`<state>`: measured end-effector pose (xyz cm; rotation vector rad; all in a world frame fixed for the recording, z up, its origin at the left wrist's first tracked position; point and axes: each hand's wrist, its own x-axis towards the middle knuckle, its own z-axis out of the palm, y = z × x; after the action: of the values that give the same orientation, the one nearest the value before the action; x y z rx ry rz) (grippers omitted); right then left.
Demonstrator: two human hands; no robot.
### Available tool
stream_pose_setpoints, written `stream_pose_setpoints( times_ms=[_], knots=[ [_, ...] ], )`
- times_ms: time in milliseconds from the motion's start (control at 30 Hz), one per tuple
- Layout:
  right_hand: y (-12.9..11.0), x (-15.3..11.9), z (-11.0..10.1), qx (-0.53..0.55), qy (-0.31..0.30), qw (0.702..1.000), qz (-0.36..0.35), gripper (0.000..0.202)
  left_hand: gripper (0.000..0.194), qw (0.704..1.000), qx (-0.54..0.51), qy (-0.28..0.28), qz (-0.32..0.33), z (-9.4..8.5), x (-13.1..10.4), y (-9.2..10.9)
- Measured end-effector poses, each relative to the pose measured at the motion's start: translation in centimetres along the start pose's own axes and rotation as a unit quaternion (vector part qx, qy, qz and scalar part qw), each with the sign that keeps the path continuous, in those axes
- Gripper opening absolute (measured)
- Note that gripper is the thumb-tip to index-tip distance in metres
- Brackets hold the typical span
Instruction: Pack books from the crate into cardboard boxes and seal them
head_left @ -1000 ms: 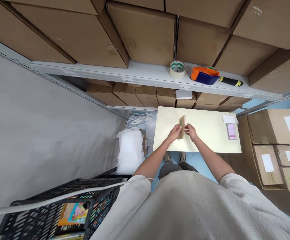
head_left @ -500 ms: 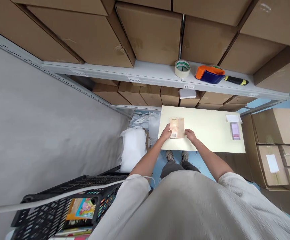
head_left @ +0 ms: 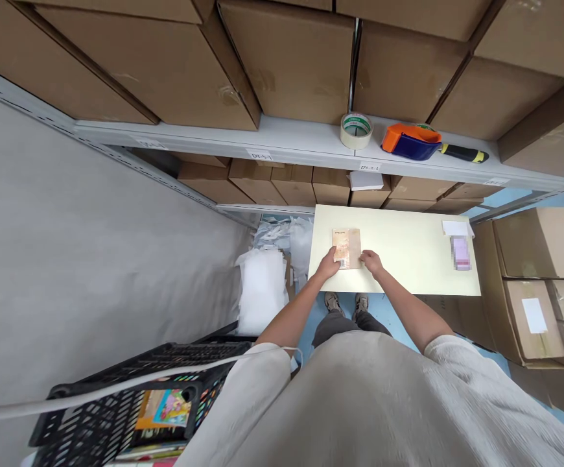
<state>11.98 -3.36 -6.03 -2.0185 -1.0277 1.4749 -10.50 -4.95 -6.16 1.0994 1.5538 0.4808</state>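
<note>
A thin book with an orange-and-tan cover and a barcode near its bottom edge lies on the pale yellow tabletop. My left hand grips its lower left corner, with the thumb on the cover partly hiding the barcode. On the opposite side, my right hand has its fingers pinched at the book's right edge, near the lower corner. A plainer tan strip runs down the cover's right part.
A phone and white paper lie at the table's right end. White sheets are piled left of it. A black crate holds books. Above, a shelf carries a tape roll, a tape dispenser and cartons.
My left hand has slid down the book's left edge to the lower corner, its thumb now covering part of the barcode. My right hand stays at the right edge. The view shifted slightly.
</note>
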Motion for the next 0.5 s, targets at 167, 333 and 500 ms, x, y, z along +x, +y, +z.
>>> stream_pose_setpoints(
  times_ms=[167, 333, 500],
  knots=[
    [-0.9, -0.9, -0.4, 0.015, 0.014, 0.999, 0.027, 0.039, 0.090, 0.994, -0.085, -0.056, 0.040, 1.6, 0.3, -0.1],
    [-2.4, -1.5, -2.5, -0.043, 0.097, 0.991, -0.077, 0.035, 0.069, 0.983, -0.148, -0.097, 0.057, 4.9, 1.0, 2.8],
    [-4.0, -1.8, -1.6, -0.005, 0.019, 0.991, -0.136, 0.036, 0.043, 0.988, -0.107, -0.005, 0.107, 3.7, 0.5, 5.6]
  ],
)
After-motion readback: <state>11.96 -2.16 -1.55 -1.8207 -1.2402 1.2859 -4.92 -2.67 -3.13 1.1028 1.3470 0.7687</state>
